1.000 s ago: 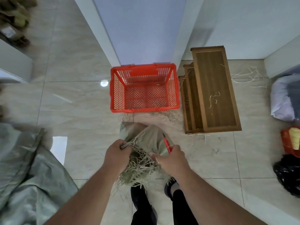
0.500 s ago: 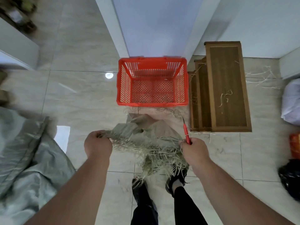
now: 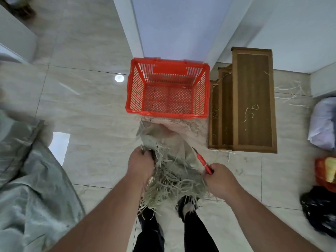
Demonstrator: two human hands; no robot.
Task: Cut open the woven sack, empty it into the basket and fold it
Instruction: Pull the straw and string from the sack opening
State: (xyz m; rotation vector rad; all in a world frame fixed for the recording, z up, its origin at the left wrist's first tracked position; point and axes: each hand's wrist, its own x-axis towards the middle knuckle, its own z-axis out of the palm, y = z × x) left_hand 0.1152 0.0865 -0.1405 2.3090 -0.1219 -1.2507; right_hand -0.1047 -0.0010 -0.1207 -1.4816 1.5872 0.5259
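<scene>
A grey-green woven sack (image 3: 171, 142) with a frayed, stringy cut edge hangs between my hands, just in front of my feet. My left hand (image 3: 141, 164) grips its left top edge. My right hand (image 3: 221, 180) clutches the right edge together with a red-handled cutter (image 3: 202, 161) whose blade points up and away. A red plastic basket (image 3: 131, 99) stands on the tiled floor right beyond the sack, with nothing visible inside it.
Stacked brown wooden frames (image 3: 252, 99) lie right of the basket. A large grey sack (image 3: 27, 179) covers the floor at left. White bag (image 3: 322, 124), red bag (image 3: 325, 171) and black bag (image 3: 320, 211) sit at right. Loose fibres litter the floor.
My hands, spread wide half a second ago, have come closer together, so the sack's frayed edge bunches between them. The view has shifted slightly toward the basket.
</scene>
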